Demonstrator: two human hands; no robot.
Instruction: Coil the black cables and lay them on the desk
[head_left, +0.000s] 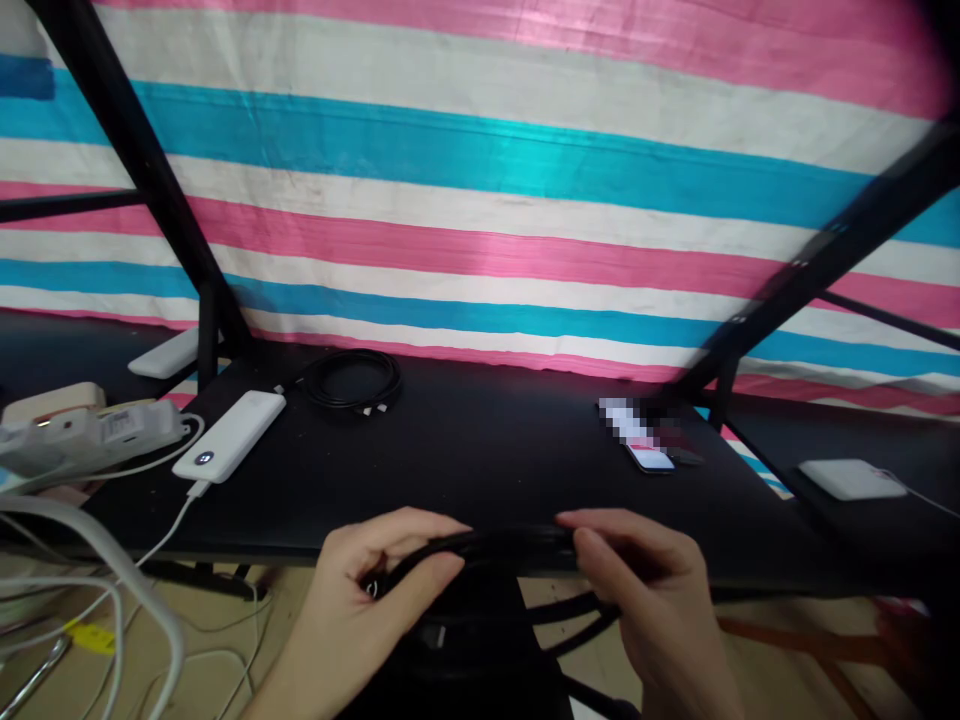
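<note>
A looped black cable (517,543) is stretched between my two hands, just in front of the table's near edge. My left hand (375,585) is closed on the left side of the loop, with its thumb lying along the strands. On the other side, my right hand (649,590) pinches the coil between thumb and fingers. Loose strands of it hang below, near my right palm. A small pale connector end (436,635) shows low between the hands. Farther back on the table lies a second coiled black cable (354,382) with light-coloured plugs.
The black table (465,450) bears a white power bank (229,437) with a white cable, and a phone (637,437) at the right. White adapters (112,430) crowd the left. Black metal posts (150,160) rise at both sides before a striped sheet (487,190). Cables trail on the floor.
</note>
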